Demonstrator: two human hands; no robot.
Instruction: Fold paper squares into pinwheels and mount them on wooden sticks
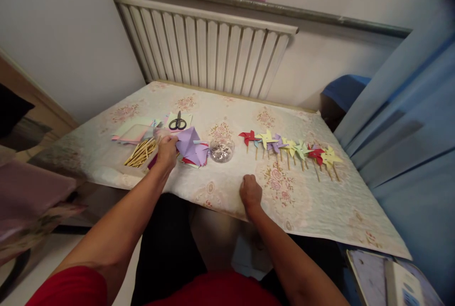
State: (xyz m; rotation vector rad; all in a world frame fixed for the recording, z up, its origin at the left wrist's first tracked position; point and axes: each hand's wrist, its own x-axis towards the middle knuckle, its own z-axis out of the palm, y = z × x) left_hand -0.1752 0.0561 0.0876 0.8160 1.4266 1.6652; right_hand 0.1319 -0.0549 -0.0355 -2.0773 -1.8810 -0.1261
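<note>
My left hand (168,150) pinches the corner of a purple paper piece (186,142) with thumb and fingers, above a pile of coloured paper pieces (195,160). My right hand (250,191) rests closed near the table's front edge; whatever its fingers may hold is hidden. Between the hands, farther back, stands a clear round dish (222,150) with small shiny metal bits inside. Left of my left hand, an open plastic box (133,169) contains many thin wooden sticks (141,152). Black-handled scissors (177,121) lie on paper behind the pile.
Several finished paper pinwheels on sticks (277,143) lie in a row at the right. The table (227,192) has a flowered cloth. A radiator (209,52) stands behind it, and a blue curtain (408,140) hangs at the right.
</note>
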